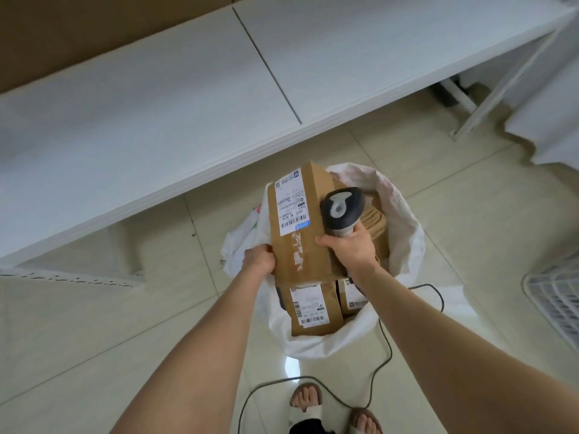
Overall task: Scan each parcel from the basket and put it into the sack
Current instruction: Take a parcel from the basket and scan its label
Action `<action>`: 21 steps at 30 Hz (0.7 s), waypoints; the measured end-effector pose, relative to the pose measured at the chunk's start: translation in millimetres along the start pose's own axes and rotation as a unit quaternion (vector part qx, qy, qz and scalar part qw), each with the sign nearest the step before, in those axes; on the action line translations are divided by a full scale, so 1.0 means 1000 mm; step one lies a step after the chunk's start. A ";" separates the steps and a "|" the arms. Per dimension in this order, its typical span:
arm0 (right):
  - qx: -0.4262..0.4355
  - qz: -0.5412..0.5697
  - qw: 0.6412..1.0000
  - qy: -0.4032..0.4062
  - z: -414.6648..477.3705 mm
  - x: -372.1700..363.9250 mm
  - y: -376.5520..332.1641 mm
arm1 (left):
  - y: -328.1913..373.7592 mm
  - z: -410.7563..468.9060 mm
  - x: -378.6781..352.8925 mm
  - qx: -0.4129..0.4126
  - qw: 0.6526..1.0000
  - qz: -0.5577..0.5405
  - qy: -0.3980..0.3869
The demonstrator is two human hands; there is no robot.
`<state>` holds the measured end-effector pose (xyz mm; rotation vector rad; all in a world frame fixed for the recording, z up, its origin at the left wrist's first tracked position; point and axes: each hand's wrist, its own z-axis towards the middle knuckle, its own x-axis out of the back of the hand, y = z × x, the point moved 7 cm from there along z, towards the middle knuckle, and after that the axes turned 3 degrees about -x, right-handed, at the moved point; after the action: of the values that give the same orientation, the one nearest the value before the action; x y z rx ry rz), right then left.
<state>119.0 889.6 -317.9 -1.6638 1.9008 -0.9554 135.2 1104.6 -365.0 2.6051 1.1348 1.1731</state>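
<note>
Already several labelled cardboard boxes (310, 308) lie inside the soft white woven sack (404, 233); the wire basket (557, 299) is mostly out of view, so I cannot tell how many are left. A flat brown parcel (300, 220) hangs over the sack's mouth. The left hand (258, 256) has its fingers curled round the parcel's edge; the right hand (351, 242) grips the grey scanner (341, 208), thumb against the parcel.

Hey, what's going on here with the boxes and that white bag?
A person holds a cardboard parcel over an open white sack on the floor. The left hand grips the parcel's left edge; the right hand holds a barcode scanner and presses its thumb against the parcel's right side. Inside the sack lie other labelled parcels.
</note>
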 end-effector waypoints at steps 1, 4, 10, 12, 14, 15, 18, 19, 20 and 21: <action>0.016 -0.033 0.999 0.004 0.005 0.001 0.002 | -0.003 0.010 -0.010 -0.009 0.999 0.042 -0.020; 0.050 -0.064 0.997 0.009 0.016 0.003 0.013 | -0.002 0.019 -0.026 -0.027 0.997 0.060 -0.043; 0.047 -0.054 0.997 0.000 0.027 -0.006 0.036 | -0.019 0.043 -0.020 0.048 0.998 -0.017 0.044; 0.047 -0.052 0.998 -0.005 0.030 -0.009 0.038 | -0.023 0.055 -0.015 0.064 0.994 -0.036 0.083; 0.045 -0.046 0.998 -0.005 0.039 -0.009 0.042 | -0.025 0.067 -0.018 0.060 0.993 -0.039 0.093; 0.042 -0.038 0.998 -0.006 0.042 -0.009 0.044 | -0.026 0.074 -0.022 0.051 0.994 -0.041 0.093; 0.041 -0.028 0.999 -0.009 0.050 -0.009 0.050 | -0.026 0.082 -0.023 0.014 0.989 -0.068 0.131; 0.040 -0.027 0.999 -0.008 0.052 -0.008 0.051 | -0.027 0.080 -0.017 0.009 0.983 -0.086 0.161; 0.038 -0.028 0.999 -0.008 0.051 -0.008 0.051 | -0.029 0.076 -0.008 0.011 0.974 -0.110 0.198; 0.034 -0.028 0.999 -0.009 0.050 -0.009 0.051 | -0.033 0.070 0.005 0.020 0.962 -0.138 0.234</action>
<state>121.6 889.8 -389.7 -1.6886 1.7975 -1.0131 164.6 1147.4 -422.9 2.1463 1.5503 1.7592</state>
